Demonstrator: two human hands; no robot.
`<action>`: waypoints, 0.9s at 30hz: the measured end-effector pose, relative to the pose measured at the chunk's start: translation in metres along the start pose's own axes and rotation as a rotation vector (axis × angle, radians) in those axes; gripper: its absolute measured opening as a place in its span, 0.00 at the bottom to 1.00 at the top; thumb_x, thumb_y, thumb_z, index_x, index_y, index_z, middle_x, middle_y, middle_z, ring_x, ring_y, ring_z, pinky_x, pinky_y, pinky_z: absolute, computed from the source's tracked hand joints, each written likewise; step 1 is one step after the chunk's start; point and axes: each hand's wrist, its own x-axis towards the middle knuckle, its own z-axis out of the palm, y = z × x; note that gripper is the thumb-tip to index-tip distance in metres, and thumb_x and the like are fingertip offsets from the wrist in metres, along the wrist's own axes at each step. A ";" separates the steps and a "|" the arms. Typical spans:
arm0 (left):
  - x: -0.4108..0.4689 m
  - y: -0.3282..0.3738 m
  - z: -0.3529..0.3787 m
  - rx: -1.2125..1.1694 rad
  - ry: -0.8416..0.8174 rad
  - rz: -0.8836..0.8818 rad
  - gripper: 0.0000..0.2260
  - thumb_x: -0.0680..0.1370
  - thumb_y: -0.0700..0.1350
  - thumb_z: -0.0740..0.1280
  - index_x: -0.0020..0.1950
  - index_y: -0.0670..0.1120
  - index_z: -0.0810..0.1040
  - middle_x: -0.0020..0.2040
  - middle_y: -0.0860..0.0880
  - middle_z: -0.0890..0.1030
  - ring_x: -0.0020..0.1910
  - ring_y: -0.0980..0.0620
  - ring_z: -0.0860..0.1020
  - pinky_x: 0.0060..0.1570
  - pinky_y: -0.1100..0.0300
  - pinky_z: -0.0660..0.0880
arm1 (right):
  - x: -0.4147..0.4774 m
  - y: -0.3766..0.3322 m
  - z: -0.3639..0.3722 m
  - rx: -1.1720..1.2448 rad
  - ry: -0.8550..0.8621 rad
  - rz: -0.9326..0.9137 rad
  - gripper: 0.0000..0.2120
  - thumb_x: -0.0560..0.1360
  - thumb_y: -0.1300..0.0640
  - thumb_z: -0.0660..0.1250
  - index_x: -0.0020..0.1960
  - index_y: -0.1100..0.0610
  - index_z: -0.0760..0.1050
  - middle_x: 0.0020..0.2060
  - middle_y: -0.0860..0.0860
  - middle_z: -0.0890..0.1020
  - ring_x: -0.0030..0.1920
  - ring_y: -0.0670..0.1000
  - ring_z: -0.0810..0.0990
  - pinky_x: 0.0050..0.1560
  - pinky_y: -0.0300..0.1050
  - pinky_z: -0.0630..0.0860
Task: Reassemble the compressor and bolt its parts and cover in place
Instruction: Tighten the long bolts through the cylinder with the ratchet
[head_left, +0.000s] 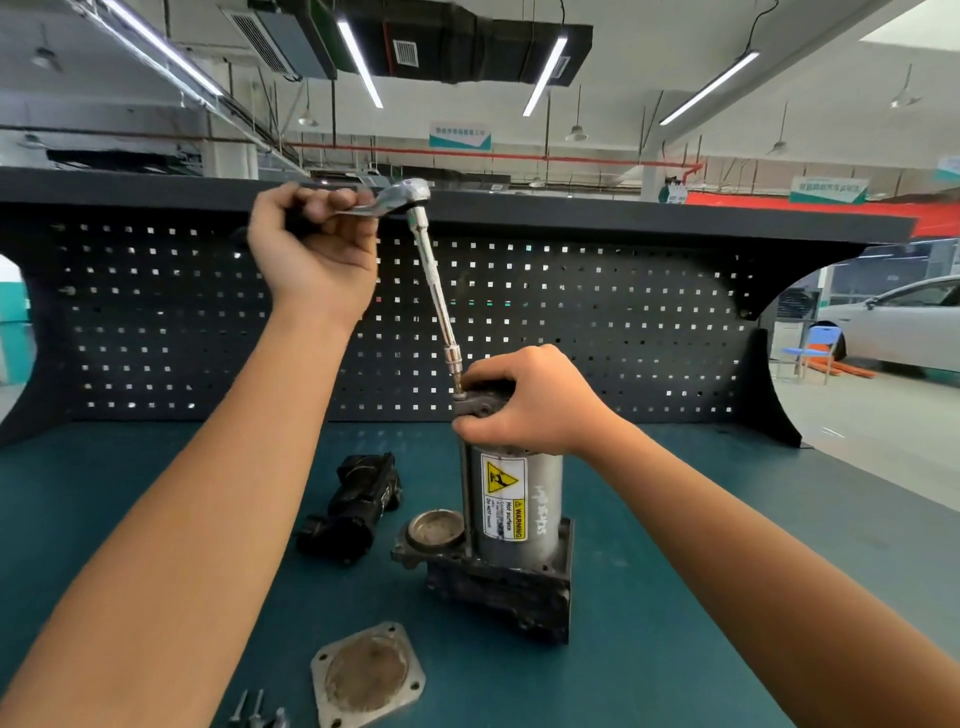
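The compressor (519, 499) stands upright on the green bench, a grey cylinder with a yellow warning label on a dark cast base. My right hand (524, 402) grips its top end. My left hand (317, 244) holds the handle of a chrome ratchet (402, 197) raised high. A long extension bar (436, 291) slants down from the ratchet to a socket (454, 361) set on a bolt at the compressor's top, just left of my right fingers. A square metal cover plate (366, 675) lies flat near the bench's front edge.
A black plastic housing part (358, 504) lies left of the compressor. A few loose bolts (257, 714) sit at the front edge beside the cover plate. A black pegboard wall (623, 312) closes off the back of the bench (675, 597).
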 end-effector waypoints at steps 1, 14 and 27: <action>-0.009 0.007 0.000 0.019 -0.004 0.032 0.20 0.78 0.41 0.56 0.26 0.44 0.71 0.23 0.50 0.72 0.27 0.50 0.77 0.30 0.63 0.75 | 0.000 -0.001 0.000 -0.004 -0.001 0.006 0.12 0.66 0.54 0.73 0.49 0.53 0.83 0.30 0.40 0.75 0.34 0.42 0.73 0.40 0.32 0.69; -0.074 0.004 0.038 0.465 -0.074 0.419 0.15 0.80 0.44 0.58 0.33 0.43 0.68 0.28 0.48 0.74 0.35 0.49 0.78 0.39 0.60 0.75 | 0.001 -0.003 0.005 -0.029 0.019 0.041 0.10 0.68 0.51 0.72 0.48 0.51 0.84 0.37 0.47 0.84 0.40 0.48 0.80 0.42 0.38 0.73; -0.017 0.021 0.004 0.144 -0.090 0.149 0.18 0.75 0.40 0.59 0.24 0.43 0.73 0.26 0.47 0.74 0.32 0.48 0.80 0.40 0.56 0.77 | 0.003 0.005 0.007 0.015 0.047 -0.020 0.08 0.66 0.55 0.73 0.46 0.52 0.84 0.35 0.45 0.82 0.37 0.46 0.78 0.39 0.27 0.65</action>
